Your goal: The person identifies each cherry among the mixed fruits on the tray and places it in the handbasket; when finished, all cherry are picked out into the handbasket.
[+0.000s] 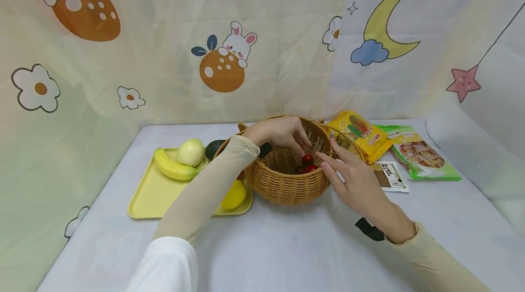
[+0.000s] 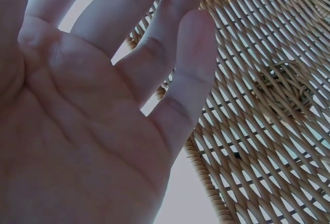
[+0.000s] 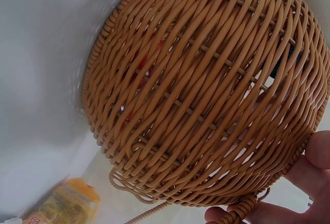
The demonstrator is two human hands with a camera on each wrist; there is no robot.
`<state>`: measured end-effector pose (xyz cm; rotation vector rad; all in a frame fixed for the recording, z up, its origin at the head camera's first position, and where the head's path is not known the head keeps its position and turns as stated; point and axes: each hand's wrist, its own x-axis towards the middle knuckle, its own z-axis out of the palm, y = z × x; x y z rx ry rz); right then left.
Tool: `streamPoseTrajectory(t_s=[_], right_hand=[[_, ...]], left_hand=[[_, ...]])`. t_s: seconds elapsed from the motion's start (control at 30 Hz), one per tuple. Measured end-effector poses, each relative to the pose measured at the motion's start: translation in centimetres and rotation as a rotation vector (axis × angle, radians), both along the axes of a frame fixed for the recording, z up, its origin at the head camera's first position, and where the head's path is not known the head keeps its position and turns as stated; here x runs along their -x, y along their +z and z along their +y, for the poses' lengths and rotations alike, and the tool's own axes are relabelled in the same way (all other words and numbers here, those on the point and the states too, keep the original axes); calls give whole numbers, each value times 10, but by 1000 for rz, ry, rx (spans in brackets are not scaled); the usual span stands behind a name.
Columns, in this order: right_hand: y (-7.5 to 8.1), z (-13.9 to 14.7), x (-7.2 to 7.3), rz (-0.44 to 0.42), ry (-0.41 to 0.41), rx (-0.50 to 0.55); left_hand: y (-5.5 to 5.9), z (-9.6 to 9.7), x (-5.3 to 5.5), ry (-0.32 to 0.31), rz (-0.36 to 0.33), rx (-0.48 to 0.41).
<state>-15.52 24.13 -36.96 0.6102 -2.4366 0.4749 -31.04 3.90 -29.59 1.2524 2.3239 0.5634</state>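
Observation:
A brown wicker basket stands mid-table with several small, round, glossy red fruits inside. My left hand reaches over the rim into it, a fingertip right at the uppermost red fruit. In the left wrist view, the palm faces the camera with the fingers loosely spread, their tips mostly out of frame. My right hand grips the basket's right rim beside the handle base. Red patches show through the weave in the right wrist view.
Left of the basket, a yellow tray bears a banana, a pale round fruit, a dark green item and a lemon. Yellow packages, a green-edged package and a brown-and-white packet lie right.

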Motion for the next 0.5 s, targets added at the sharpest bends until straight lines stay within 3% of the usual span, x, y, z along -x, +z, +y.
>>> streamPoseTrajectory(t_s=[0.3, 0.5], right_hand=[[-2, -1, 0, 1, 6, -1], [-1, 1, 1, 6, 3, -1]], left_hand=[[1, -3, 1, 28, -18, -70], [9, -3, 0, 26, -12, -108]])
